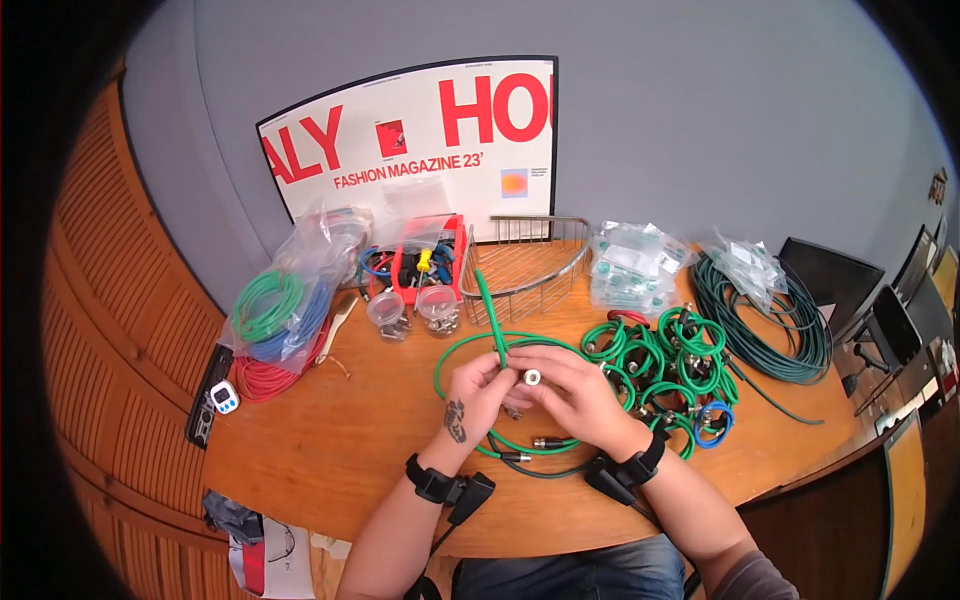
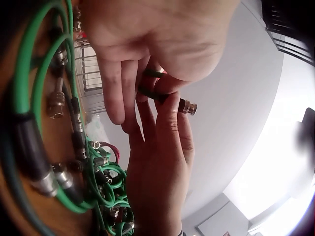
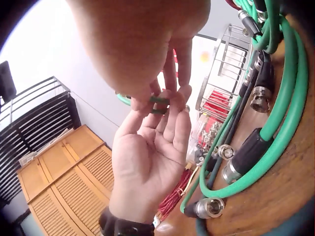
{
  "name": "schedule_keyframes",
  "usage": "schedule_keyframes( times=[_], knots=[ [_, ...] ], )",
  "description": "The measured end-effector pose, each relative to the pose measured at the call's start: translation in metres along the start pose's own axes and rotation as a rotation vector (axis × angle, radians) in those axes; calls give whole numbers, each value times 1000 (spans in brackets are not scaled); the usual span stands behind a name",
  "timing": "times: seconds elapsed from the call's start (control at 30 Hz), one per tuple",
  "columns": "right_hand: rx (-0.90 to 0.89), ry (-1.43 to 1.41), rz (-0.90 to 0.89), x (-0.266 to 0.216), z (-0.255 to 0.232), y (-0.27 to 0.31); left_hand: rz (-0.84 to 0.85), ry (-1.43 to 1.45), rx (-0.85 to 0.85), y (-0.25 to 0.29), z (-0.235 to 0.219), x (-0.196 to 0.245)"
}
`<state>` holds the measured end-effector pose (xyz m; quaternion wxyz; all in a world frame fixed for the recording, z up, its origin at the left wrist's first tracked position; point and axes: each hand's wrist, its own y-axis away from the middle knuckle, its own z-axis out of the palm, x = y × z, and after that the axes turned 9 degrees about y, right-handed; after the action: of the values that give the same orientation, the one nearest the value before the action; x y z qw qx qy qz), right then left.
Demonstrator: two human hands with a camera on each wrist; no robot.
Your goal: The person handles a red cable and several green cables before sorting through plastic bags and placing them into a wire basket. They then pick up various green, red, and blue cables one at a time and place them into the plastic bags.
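Both hands meet above the middle of the table, working on a green coaxial cable [image 1: 488,305]. My left hand [image 1: 476,395] pinches the cable, a length of which rises past its thumb. Close beside it, my right hand [image 1: 575,392] pinches the cable just behind its metal BNC connector [image 1: 532,378], which points toward me in the head view. From the left wrist, the connector [image 2: 188,106] sticks out past the right thumb. Fingers hide part of the cable between the hands. Below lie a large green cable loop [image 1: 441,372] and dark-sleeved cable ends with BNC connectors [image 1: 548,443].
Several small green cable coils [image 1: 655,350] and a blue coil [image 1: 713,425] lie to the right, near a dark green coil [image 1: 822,335]. Behind stand a wire basket [image 1: 525,285], a red bin [image 1: 460,245] and tubs of connectors [image 1: 438,310]. Bagged cables [image 1: 270,305] lie left.
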<state>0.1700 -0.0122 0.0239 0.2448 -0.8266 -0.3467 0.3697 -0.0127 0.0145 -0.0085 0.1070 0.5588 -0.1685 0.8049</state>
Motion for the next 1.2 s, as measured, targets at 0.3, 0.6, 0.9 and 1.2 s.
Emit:
schedule_keyframes(
  times=[0.3,0.6,0.9,1.2],
  knots=[
    [296,-491,433,13,8,6,88,156,143,0,2,13],
    [354,-914,706,21,14,7,351,-24,317,-8,-2,-3],
    [287,-637,671,22,16,10,262,-115,240,-9,-2,-6],
    [307,-649,691,23,14,8,238,-200,258,-2,3,-4]
  ],
)
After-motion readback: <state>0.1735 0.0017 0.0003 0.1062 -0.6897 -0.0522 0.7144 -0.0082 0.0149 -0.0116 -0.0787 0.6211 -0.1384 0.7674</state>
